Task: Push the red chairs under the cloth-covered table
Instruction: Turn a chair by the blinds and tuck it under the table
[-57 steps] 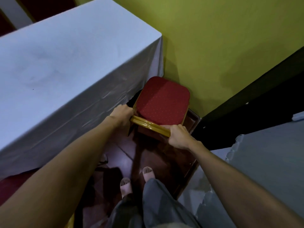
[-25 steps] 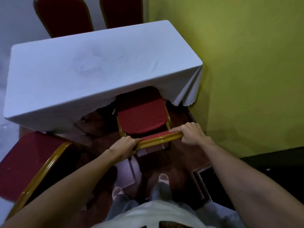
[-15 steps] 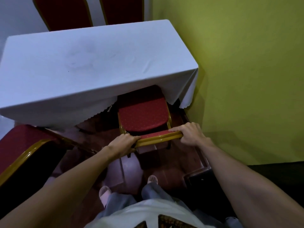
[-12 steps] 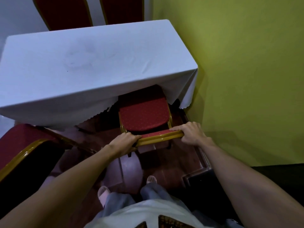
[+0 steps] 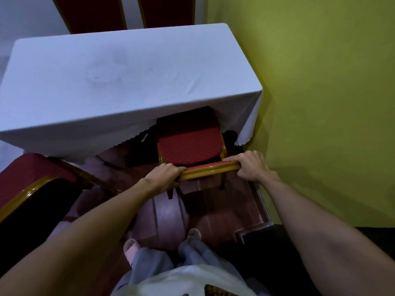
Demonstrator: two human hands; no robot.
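The red chair [image 5: 190,147] sits with its seat partly under the cloth-covered table's [image 5: 119,82] near right edge; left hand [image 5: 163,177] and right hand [image 5: 251,165] each wrap its gold backrest rail [image 5: 210,170].

dim indoor light | deep shadow under table [image 5: 128,82] | wide-angle edge bending | floor detail perhaps murky

The single head-worn camera looks steeply down and forward from close above the table [image 5: 132,82], near a green wall [image 5: 320,103].
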